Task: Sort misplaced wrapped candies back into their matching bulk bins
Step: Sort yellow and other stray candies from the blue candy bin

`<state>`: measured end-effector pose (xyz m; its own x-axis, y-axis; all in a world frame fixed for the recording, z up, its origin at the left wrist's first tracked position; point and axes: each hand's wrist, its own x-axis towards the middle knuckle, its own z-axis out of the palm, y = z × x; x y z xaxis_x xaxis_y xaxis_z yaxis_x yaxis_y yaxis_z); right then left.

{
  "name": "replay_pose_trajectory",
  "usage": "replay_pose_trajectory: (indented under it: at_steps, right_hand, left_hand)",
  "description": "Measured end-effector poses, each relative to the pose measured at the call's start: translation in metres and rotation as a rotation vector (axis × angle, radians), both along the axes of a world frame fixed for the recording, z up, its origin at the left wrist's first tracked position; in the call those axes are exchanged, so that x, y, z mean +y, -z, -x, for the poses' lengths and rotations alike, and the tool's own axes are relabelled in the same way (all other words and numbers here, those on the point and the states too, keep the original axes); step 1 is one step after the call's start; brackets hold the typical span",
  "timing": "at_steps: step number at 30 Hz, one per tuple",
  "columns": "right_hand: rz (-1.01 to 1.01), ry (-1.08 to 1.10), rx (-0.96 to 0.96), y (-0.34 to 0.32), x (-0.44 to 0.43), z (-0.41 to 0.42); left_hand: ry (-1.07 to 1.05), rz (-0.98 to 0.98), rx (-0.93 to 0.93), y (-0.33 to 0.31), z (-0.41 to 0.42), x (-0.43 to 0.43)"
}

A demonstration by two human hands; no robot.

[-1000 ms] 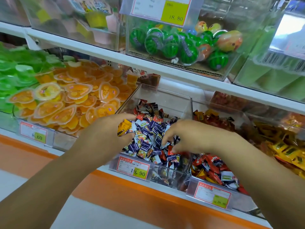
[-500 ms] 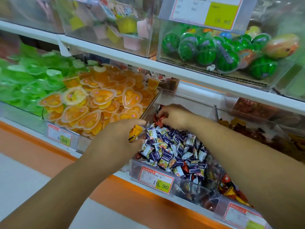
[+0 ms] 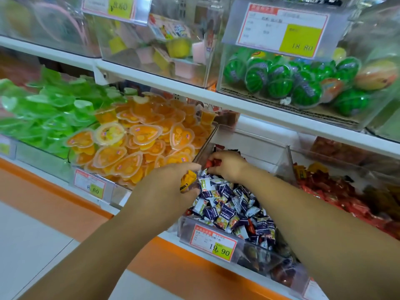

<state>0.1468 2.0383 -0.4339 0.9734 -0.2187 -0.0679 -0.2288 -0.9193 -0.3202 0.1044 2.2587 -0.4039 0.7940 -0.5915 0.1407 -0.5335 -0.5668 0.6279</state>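
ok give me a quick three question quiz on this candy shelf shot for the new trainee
1. True or false: the left hand holds a yellow candy.
2. What colour is the wrapper that the right hand pinches? A blue, B red, C green.
3. Fill the gap: the price tag on the bin of blue and white candies reads ___.

Key
1. True.
2. B: it pinches a red candy at the back of that bin.
3. 19.90
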Motion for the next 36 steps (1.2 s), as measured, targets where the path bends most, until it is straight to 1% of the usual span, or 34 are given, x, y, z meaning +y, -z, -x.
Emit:
replay_pose_trajectory:
  at_steps: [4,7,11,15,17,19,20,22,24,25,26,28,30,33,36]
  right_hand:
    - [-0.112,-0.021,-0.09,-0.029,0.0,0.032]
    - [-0.199,0.009,-0.154,-0.051,-0.005,0.077]
    - [-0.083,0.137,-0.249,-0.068,-0.036,0.136]
    - [-0.023,0.33,-0.247,-0.072,-0.082,0.172]
    - [0.002,0.338,-0.181,-0.07,-0.101,0.185]
    - [-0.019,0.356,-0.1,-0.068,-0.115,0.195]
    - [-0.025,0.386,-0.093,-0.068,-0.117,0.196]
    - [-0.006,0.393,-0.191,-0.07,-0.112,0.192]
    - [-0.012,0.323,-0.287,-0.072,-0.092,0.179]
    - [-0.013,0.268,-0.281,-0.072,-0.079,0.17]
    - [-0.014,0.193,-0.241,-0.071,-0.067,0.158]
    - [0.007,0.033,-0.094,-0.064,-0.05,0.128]
    - [0.072,-0.061,0.07,-0.057,-0.041,0.093]
    - [0.098,-0.037,0.234,-0.045,-0.042,0.051]
    - [0.106,-0.037,0.326,-0.03,-0.048,0.029]
  left_hand:
    - [0.007,-0.024,-0.032,-0.001,0.002,-0.002]
    - [0.01,-0.061,-0.063,0.002,0.004,-0.005]
    - [0.012,-0.1,-0.091,0.002,0.011,-0.009]
    - [0.018,-0.105,-0.127,0.006,0.017,-0.008]
    - [0.017,-0.083,-0.118,0.007,0.017,-0.008]
    - [0.016,-0.05,-0.082,0.008,0.015,-0.008]
    - [0.026,-0.037,-0.063,0.007,0.015,-0.008]
    - [0.034,-0.036,-0.046,0.007,0.016,-0.009]
    - [0.017,-0.029,-0.05,0.005,0.017,-0.01]
    - [0.004,-0.022,-0.052,0.005,0.017,-0.011]
    - [-0.005,-0.023,-0.057,0.005,0.018,-0.012]
    - [0.001,-0.017,-0.057,0.005,0.018,-0.014]
    - [0.016,-0.008,-0.047,0.005,0.018,-0.014]
    - [0.028,0.004,-0.036,0.004,0.015,-0.012]
    - [0.051,0.039,-0.042,0.001,0.011,-0.013]
